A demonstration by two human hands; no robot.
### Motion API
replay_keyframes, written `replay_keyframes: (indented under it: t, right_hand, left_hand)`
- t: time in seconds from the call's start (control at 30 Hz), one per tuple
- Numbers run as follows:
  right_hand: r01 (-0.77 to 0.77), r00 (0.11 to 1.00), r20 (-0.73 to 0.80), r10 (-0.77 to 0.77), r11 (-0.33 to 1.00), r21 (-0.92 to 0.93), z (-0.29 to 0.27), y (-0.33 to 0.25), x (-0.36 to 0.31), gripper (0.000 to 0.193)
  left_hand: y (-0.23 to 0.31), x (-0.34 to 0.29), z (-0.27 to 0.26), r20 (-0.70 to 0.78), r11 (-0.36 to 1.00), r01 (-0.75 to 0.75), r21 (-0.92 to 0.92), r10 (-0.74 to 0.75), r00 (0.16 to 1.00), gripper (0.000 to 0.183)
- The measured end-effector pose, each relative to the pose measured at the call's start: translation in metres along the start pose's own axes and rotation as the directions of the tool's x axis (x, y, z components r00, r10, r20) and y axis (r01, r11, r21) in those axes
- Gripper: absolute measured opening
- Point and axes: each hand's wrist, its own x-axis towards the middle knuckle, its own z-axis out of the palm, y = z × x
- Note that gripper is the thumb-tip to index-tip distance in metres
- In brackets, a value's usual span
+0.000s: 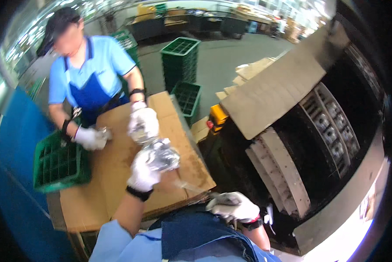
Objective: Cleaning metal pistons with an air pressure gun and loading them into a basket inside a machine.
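Observation:
My left hand, in a white glove, is closed on a shiny silver metal part above the cardboard-covered table. My right hand, also gloved, is at the table's near right corner. Its fingers wrap round the grey handle of a slim tool, whose thin blurred blade points left toward the metal part; its exact kind is not clear. Across the table, a co-worker's gloved hand holds another silvery piece right beside my part. The co-worker's other hand grips a small metallic piece.
Brown cardboard covers the table. A green divided crate stands at its left edge; green crates are stacked beyond. At right is a dark machine or rack with cardboard panels and metal parts. An orange box sits beside it.

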Motion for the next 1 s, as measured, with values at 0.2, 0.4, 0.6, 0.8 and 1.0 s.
replay_keyframes:
  t: [0.2, 0.4, 0.6, 0.8, 1.0]
  right_hand:
    - [0.562, 0.786, 0.072, -0.613, 0.663, -0.494, 0.032, 0.036, 0.095, 0.029]
    - [0.331, 0.865, -0.136, -0.483, 0.752, -0.57, 0.013, 0.02, 0.07, 0.032]
    - [-0.137, 0.603, -0.774, -0.192, 0.931, -0.337, -0.08, -0.041, -0.078, 0.044]
    - [0.308, -0.342, -0.921, -0.188, 0.903, -0.298, -0.19, -0.036, -0.244, 0.023]
    - [0.19, 0.127, -0.991, -0.043, 0.982, -0.018, -0.158, -0.015, -0.28, 0.026]
  left_hand:
    - [0.068, -0.033, -0.101, -0.234, 0.125, 0.209, 0.97, 0.72, 0.654, 0.079]
    - [0.06, -0.017, -0.08, -0.296, -0.457, 0.665, 0.591, 0.644, 0.705, 0.088]
    - [0.078, -0.041, -0.025, -0.07, -0.573, 0.545, 0.612, 0.647, 0.759, 0.062]
    - [0.048, 0.026, 0.061, 0.385, -0.427, -0.117, 0.897, 0.623, 0.681, 0.045]
    - [-0.036, 0.117, 0.084, 0.288, 0.017, -0.325, 0.946, 0.421, 0.86, 0.051]
